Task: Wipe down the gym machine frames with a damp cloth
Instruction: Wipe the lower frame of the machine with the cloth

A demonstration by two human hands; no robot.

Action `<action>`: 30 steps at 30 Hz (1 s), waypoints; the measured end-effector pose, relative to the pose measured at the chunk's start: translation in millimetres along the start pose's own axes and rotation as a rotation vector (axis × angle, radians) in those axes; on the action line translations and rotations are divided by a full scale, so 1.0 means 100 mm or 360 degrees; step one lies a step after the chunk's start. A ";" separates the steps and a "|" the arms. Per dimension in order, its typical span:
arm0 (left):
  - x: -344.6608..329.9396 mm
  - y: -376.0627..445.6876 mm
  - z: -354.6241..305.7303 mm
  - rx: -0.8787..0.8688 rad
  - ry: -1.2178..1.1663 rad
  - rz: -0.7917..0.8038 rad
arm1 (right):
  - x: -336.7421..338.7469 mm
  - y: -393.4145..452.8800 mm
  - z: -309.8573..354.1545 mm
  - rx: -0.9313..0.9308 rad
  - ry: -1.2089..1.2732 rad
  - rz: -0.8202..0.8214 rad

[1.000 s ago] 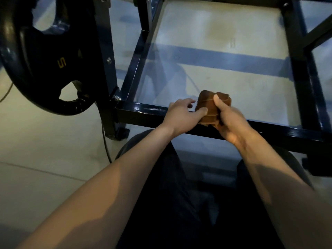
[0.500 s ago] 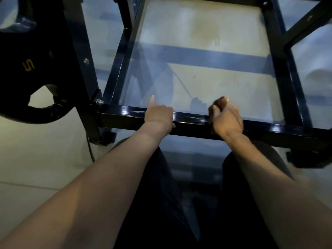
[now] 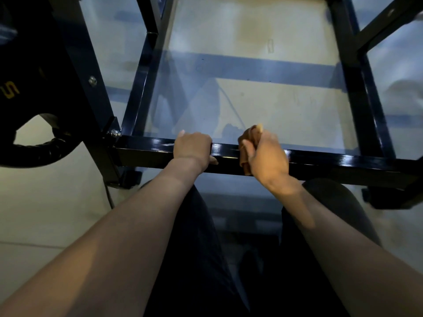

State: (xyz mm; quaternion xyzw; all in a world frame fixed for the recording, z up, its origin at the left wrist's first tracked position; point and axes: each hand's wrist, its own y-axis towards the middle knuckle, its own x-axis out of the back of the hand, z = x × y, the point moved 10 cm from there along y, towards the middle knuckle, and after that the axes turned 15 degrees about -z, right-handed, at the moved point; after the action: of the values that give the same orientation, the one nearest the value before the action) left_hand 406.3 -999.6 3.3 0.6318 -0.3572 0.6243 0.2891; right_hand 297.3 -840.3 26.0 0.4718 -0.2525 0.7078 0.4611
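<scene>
While the left hand (image 3: 193, 146) curls its fingers over the near black bar (image 3: 320, 160) of the frame and grips it, the right hand (image 3: 266, 156) is just beside it on the same bar. The right hand squeezes a bunched brown cloth (image 3: 248, 139) and presses it onto the bar's shiny top. A big black weight plate (image 3: 25, 94) hangs by the frame's left corner.

Pale floor (image 3: 263, 106) with wide blue stripe (image 3: 263, 68) across it. Big black weight plate (image 3: 29, 124) at left, gold "S" mark on it. Thin dark cable (image 3: 109, 193) on floor at left. Person's dark trousers (image 3: 201, 259) at bottom.
</scene>
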 end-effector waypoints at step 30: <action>0.02 -0.02 0.01 -0.0036 0.0031 -0.0044 | 0.27 0.01 -0.44 -0.0116 -0.0001 -0.0001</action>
State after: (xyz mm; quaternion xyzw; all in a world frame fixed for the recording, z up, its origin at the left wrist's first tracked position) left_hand 408.5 -999.8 5.4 0.6272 -0.3527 0.6223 0.3081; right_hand 273.6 -794.8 31.8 0.4549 -0.2782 0.6979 0.4782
